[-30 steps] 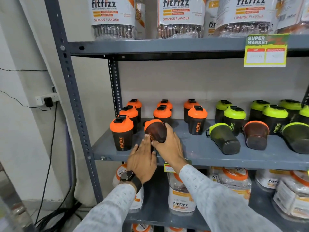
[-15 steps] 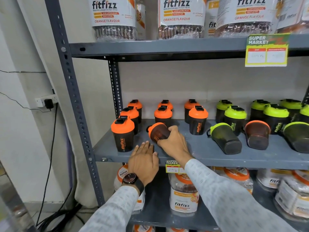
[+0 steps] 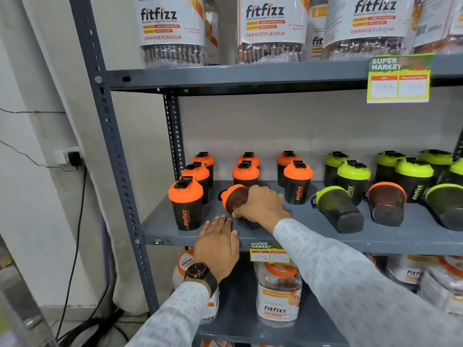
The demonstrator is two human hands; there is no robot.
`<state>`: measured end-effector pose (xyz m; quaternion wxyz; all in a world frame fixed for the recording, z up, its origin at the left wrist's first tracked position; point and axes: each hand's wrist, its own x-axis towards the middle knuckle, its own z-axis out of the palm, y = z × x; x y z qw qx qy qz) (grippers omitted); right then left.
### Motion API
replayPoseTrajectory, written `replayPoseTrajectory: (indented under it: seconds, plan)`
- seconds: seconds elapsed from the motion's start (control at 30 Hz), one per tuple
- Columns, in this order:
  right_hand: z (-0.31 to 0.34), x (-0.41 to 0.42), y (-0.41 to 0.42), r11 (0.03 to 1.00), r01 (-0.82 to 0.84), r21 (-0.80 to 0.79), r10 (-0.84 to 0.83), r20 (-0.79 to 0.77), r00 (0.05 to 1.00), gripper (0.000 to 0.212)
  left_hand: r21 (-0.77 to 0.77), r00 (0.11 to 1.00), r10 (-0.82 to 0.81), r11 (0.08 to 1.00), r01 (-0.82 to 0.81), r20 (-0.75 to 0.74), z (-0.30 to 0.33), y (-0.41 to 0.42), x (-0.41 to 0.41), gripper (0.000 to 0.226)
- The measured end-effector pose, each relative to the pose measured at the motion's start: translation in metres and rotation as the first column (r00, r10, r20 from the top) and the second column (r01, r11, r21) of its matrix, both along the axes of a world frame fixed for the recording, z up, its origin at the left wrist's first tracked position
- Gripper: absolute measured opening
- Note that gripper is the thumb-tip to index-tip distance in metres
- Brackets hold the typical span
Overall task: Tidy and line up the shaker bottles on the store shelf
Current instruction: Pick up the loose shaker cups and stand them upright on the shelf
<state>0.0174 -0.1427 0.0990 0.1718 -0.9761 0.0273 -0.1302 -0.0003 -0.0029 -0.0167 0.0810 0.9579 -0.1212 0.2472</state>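
Head view: right hand (image 3: pixel 260 206) is clenched around a tilted orange-lidded shaker bottle (image 3: pixel 234 197) on the grey shelf (image 3: pixel 313 236), lid pointing up and away from the wrist. Left of the grip stands an upright orange shaker (image 3: pixel 186 202). Left hand (image 3: pixel 216 244) lies flat and released on the shelf edge, just below the grip. Right of the grip, a green-lidded shaker (image 3: pixel 338 209) lies on its side.

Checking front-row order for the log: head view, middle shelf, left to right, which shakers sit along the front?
Upright orange-lid shaker → tipped orange-lid shaker under the right hand → lying green-lid shaker → lying orange-rimmed shaker → lying green-rimmed shaker at the frame edge.
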Motion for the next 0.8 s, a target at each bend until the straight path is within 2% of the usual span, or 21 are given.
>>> replayPoseTrajectory:
  seconds: [0.1,0.17,0.27,0.33,0.47,0.63,0.8]
  plan:
    - [-0.002,0.001,-0.015,0.959,-0.067,0.276,0.053,0.057,0.997,0.067,-0.008,1.000,-0.003,1.000,0.003,0.003,0.001,-0.001,-0.001,0.070]
    - [-0.007,0.003,-0.026,0.856,-0.139,0.498,0.106,0.095,0.990,0.064,-0.015,1.000,-0.003,1.000,0.003,0.006,0.002,-0.002,-0.002,0.072]
    - [-0.020,0.001,-0.038,0.718,-0.201,0.667,0.134,0.151,0.979,0.065,-0.012,1.000,0.012,1.000,-0.012,0.000,0.001,-0.002,-0.002,0.070]
    - [-0.031,0.000,-0.043,0.667,-0.236,0.707,0.155,0.177,0.972,0.066,-0.018,1.000,0.017,1.000,-0.017,-0.007,0.001,-0.003,-0.002,0.066]
    - [-0.050,0.000,-0.047,0.630,-0.279,0.725,0.204,0.193,0.960,0.070,-0.016,1.000,0.009,1.000,-0.009,-0.017,0.003,-0.004,-0.003,0.062]
    - [-0.056,0.000,-0.048,0.640,-0.263,0.722,0.213,0.162,0.964,0.061,-0.011,1.000,0.017,1.000,-0.017,-0.026,0.002,-0.004,-0.002,0.063]
    - [-0.057,-0.001,-0.050,0.665,-0.237,0.708,0.210,0.127,0.969,0.067,-0.015,0.999,0.011,1.000,-0.011,-0.037,0.003,-0.003,-0.003,0.064]
